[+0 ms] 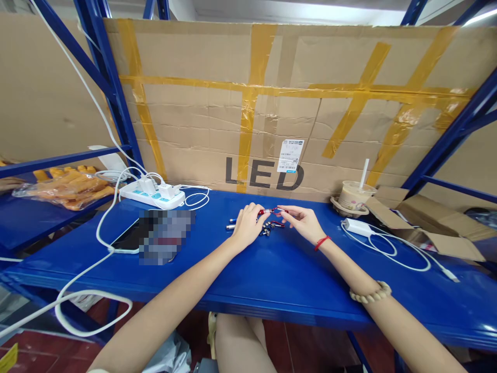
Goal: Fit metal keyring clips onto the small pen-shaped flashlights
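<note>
Head view: you are working over a blue table (248, 282), hands near its middle, well apart from the drink cup (354, 196).
Left hand (246, 221): you are pinching a small red tube (266, 211) with thumb and fingers.
Right hand (304, 221): you are holding a thin red clip-like piece (283, 210) at the fingertips; too small to tell whether it's joined to the tube.
Red tube location: sitting between both hands, just beyond the small metal parts (266, 229).
Tube handling: looking light, stiff and shiny, so probably slippery; not seeming fragile.
Tube hold: gripping around the barrel is looking safest, leaving the clip end free.
Clip handling: probably light, fiddly; outer end is offering the better pinch.
Blue tube (233, 221): lying beside your left hand, likely rolling if bumped.
</note>
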`<state>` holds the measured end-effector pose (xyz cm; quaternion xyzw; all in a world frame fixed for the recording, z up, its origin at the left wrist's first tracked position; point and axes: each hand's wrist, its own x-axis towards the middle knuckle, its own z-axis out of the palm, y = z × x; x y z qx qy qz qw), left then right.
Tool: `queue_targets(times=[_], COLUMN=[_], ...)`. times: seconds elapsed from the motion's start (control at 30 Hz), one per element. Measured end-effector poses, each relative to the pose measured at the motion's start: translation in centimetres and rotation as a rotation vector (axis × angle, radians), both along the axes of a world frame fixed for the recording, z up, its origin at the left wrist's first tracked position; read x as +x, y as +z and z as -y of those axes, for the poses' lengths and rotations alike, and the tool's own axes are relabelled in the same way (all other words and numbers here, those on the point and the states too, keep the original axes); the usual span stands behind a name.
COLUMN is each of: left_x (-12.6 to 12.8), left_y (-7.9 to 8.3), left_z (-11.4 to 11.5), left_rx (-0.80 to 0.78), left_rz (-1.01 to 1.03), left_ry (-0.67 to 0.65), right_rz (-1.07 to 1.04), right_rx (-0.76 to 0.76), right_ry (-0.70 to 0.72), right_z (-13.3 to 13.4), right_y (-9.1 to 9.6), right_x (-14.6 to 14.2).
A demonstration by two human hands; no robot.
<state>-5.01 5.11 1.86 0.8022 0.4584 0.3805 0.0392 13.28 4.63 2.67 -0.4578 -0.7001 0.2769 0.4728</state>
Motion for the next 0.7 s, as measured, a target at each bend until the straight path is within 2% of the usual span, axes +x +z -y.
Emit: queue_targets(times=[0.17,0.37,0.7], left_x=[0.0,0.0,0.0], left_y=[0.1,-0.1,0.8], left_z=[0.2,0.2,1.0], left_rx=[-0.029,-0.055,-0.051], left_rz=[-0.039,0.067,-0.022], left_ry=[-0.028,-0.170,-0.069], right_rz=[0.003,0.111,0.245], right_rx=[-0.009,0.122,0.294], right_ry=[0.015,0.067,0.048], right_z=[0.2,0.5,1.0], right_y=[0.2,0.4,0.7], right_x=[-0.2,-0.5,-0.9])
